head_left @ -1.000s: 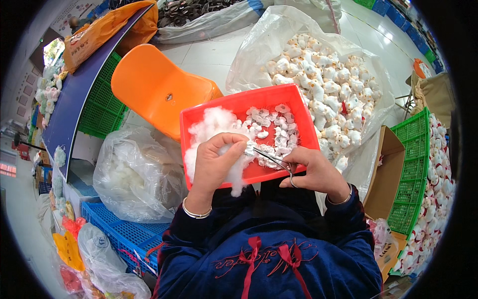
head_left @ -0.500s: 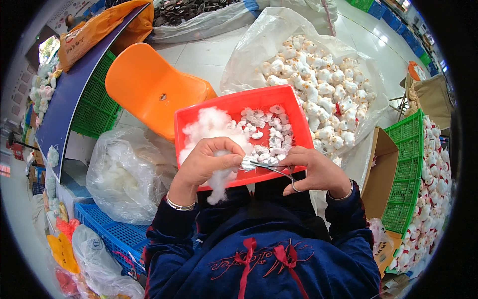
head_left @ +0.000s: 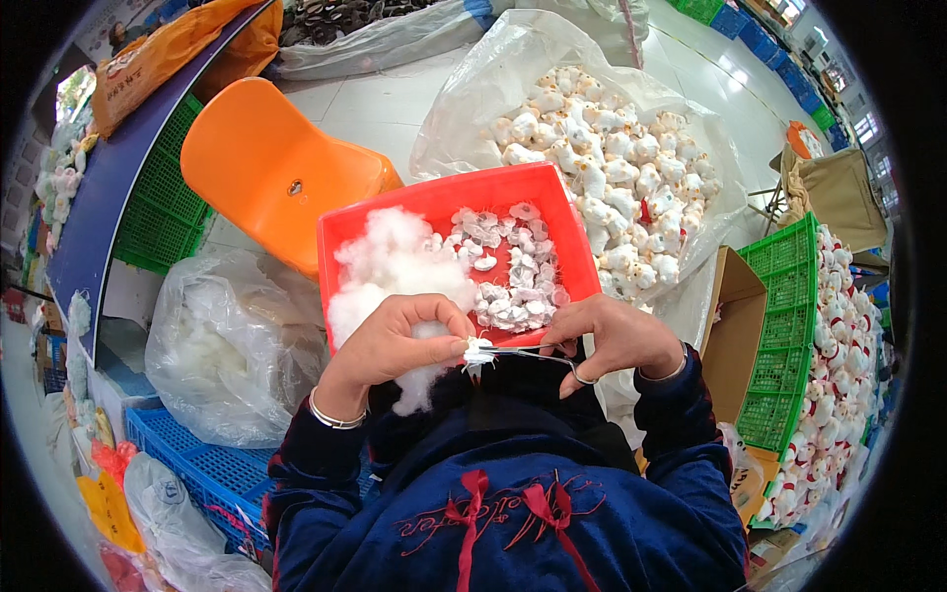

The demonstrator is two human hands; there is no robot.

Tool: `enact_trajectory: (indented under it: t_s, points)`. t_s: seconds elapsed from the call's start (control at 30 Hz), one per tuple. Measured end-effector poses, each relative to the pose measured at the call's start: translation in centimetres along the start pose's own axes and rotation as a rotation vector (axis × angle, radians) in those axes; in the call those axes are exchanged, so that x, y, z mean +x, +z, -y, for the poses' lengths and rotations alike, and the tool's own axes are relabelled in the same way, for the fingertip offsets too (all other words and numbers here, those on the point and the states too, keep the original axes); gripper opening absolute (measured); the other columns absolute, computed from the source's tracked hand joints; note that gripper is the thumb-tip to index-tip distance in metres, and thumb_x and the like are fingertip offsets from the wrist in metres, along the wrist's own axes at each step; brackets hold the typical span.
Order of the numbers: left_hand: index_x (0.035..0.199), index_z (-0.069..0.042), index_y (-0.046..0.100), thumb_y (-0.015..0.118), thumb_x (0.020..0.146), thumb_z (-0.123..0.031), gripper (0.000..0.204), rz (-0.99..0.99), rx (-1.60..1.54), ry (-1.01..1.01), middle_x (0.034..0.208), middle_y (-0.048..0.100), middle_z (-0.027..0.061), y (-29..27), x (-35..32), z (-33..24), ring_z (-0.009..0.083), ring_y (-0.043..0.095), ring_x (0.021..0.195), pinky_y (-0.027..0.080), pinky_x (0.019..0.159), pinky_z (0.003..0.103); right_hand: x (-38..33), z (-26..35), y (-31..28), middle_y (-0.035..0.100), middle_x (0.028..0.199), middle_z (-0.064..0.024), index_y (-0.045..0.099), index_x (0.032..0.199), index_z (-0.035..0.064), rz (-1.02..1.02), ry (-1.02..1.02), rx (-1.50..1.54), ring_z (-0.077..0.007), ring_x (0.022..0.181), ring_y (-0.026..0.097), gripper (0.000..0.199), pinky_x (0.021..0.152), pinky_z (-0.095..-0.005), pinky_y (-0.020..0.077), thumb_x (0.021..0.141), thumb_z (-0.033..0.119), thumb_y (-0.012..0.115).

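Observation:
My left hand (head_left: 409, 340) pinches a small white fabric piece (head_left: 479, 353) between thumb and fingertips. My right hand (head_left: 621, 335) grips slim metal forceps (head_left: 525, 351) with finger rings, and their tips meet the white piece. A loose tuft of white stuffing (head_left: 418, 387) hangs below my left hand; whether the fingers grip it is hidden. Both hands are at the near edge of a red plastic tub (head_left: 580, 237). Fluffy stuffing (head_left: 400, 252) fills the tub's left side, and many small white and grey fabric pieces (head_left: 518, 296) lie on its right.
Beyond the tub, a clear plastic bag (head_left: 459, 118) holds many white plush pieces (head_left: 617, 168). An orange chair (head_left: 286, 178) stands far left, above a bag of stuffing (head_left: 232, 345) and a blue crate (head_left: 197, 454). On the right are a cardboard box (head_left: 735, 326) and a green crate (head_left: 779, 335).
Both hands have moved slightly toward me with the white piece and forceps, out past the tub's near edge. The forceps now lie more level. The whole view has shifted a little.

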State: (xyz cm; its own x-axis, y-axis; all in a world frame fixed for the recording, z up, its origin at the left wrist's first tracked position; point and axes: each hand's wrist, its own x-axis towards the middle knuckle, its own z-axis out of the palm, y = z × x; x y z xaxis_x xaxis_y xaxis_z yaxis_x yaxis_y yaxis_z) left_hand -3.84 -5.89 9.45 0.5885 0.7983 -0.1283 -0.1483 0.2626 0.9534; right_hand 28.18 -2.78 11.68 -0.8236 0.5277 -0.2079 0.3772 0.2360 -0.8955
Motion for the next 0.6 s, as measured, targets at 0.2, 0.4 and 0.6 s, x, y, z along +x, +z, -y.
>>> enact_trajectory:
  t_s: [0.2,0.4,0.6]
  points:
    - [0.109,0.001,0.07,0.069,0.094,-0.002,0.015,0.062,0.003,0.22,0.111,0.071,0.0076,-0.7,0.5,1.7,0.0132,0.066,0.093,0.053,0.084,0.028,-0.5,0.6,-0.1,0.063,0.073,-0.0042,0.075,0.097,0.0011,-0.008,0.035,0.005,-0.0155,0.068,0.06,0.038,0.065,-0.0313,0.0475,0.07,0.019,0.095]
    - [0.139,0.0,0.06,0.066,0.097,-0.004,0.043,0.155,-0.058,-0.037,0.119,0.07,0.0097,1.8,0.4,0.0,0.0147,0.069,0.089,0.057,0.085,0.03,-0.6,1.3,-0.3,0.063,0.073,-0.0042,0.075,0.098,0.0018,-0.049,0.094,-0.038,-0.0159,0.068,0.06,0.039,0.065,-0.0314,0.0472,0.069,0.018,0.094]
    - [0.104,0.0,0.07,0.068,0.096,-0.006,0.011,0.004,0.089,-0.015,0.097,0.07,0.0027,2.0,0.7,0.2,0.0084,0.063,0.082,0.053,0.078,0.023,-0.5,1.0,0.2,0.054,0.064,-0.0025,0.072,0.096,-0.0005,-0.112,0.063,-0.004,-0.0121,0.06,0.051,0.033,0.056,-0.0314,0.0408,0.074,0.016,0.091]
